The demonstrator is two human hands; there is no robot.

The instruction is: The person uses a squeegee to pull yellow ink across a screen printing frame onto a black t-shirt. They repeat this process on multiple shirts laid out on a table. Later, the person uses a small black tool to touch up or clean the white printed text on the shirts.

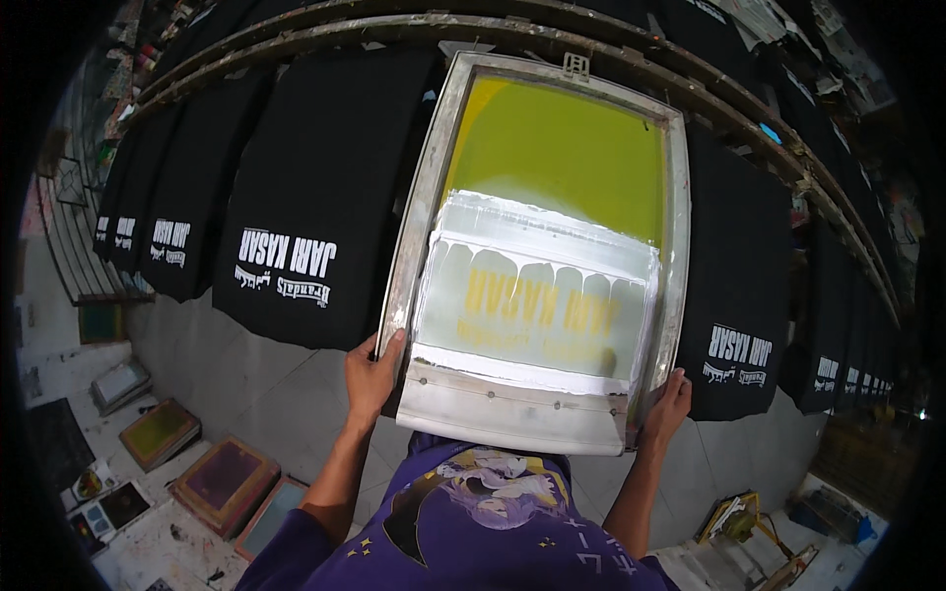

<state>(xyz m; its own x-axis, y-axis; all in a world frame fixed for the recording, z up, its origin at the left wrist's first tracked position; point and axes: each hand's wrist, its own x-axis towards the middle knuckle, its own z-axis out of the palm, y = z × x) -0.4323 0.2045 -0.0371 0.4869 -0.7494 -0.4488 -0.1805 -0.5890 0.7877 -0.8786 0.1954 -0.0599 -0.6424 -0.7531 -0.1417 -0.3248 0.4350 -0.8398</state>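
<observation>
A screen printing frame (418, 212) with pale, ink-smeared sides lies in front of me over the row of black shirts. Its mesh (562, 138) is yellow-green at the far part. Nearer, white ink (552, 229) is spread across in bands, with yellowish mirrored lettering showing through. A wide, pale bar with screws (517, 406), resembling a squeegee, rests across the frame's near end. My left hand (374, 379) is closed on the near left side of the frame. At the near right corner, my right hand (670, 402) grips the other side, its fingers partly hidden.
Black shirts with white prints lie in a row to the left (325, 177) and right (737, 236). Long rails (374, 28) run behind them. Several coloured screens (225, 483) sit low at the left. A yellow-framed object (734, 517) stands at the lower right.
</observation>
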